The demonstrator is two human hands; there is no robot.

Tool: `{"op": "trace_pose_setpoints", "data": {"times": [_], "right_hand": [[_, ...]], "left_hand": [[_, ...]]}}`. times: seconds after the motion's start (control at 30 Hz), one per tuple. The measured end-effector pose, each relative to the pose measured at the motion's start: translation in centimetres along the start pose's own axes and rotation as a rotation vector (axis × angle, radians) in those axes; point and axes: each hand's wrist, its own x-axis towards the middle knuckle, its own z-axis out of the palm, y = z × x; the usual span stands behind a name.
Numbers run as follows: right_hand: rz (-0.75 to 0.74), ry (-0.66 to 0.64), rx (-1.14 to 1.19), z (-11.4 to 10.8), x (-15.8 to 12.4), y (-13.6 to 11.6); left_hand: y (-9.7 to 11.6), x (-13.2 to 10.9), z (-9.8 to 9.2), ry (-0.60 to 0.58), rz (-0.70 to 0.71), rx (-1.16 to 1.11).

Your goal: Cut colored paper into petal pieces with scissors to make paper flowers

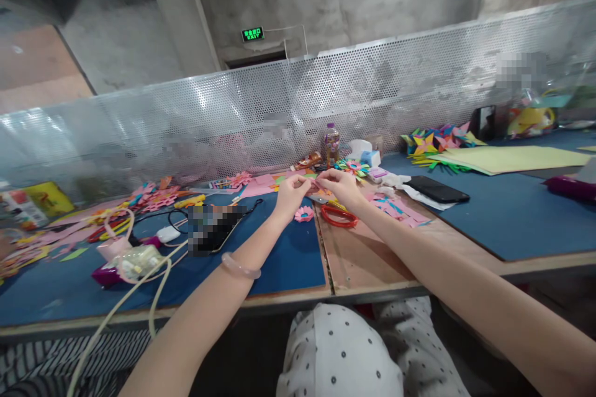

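Over the middle of the table, my left hand (292, 196) and my right hand (343, 188) meet almost fingertip to fingertip, both pinched closed. Whatever lies between the fingertips is too small to make out; a pinkish bit shows there. Just below my left hand, a pink paper flower (304, 214) rests on the blue mat (288, 254). Under my right hand are red-handled scissors (339, 216), partly covered by the hand. Pink and blue paper pieces (400, 209) lie to the right of my right wrist.
A black phone (437, 188) lies at right, beside pale green sheets (512, 158). Folded paper stars (440, 139) and a drink bottle (331, 144) stand farther back. On the left are a dark pouch-like object (221, 228), a glue gun (109, 274) and a pale cable (114, 313).
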Motion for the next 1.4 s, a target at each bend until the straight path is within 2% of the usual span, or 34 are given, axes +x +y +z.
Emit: {"op": "trace_pose_setpoints", "data": {"times": [0.23, 0.6, 0.8, 1.4], "right_hand": [[0.014, -0.016, 0.056, -0.1, 0.2, 0.4], [0.061, -0.045, 0.143, 0.0, 0.2, 0.5], [0.065, -0.060, 0.180, 0.2, 0.1, 0.2], [0.052, -0.038, 0.146, 0.3, -0.1, 0.2]], "left_hand": [[0.3, -0.2, 0.2, -0.017, 0.035, 0.027], [-0.6, 0.2, -0.1, -0.009, -0.018, -0.016], [-1.0, 0.3, -0.2, -0.028, 0.009, -0.030], [-1.1, 0.5, 0.0, -0.013, -0.034, -0.077]]}}
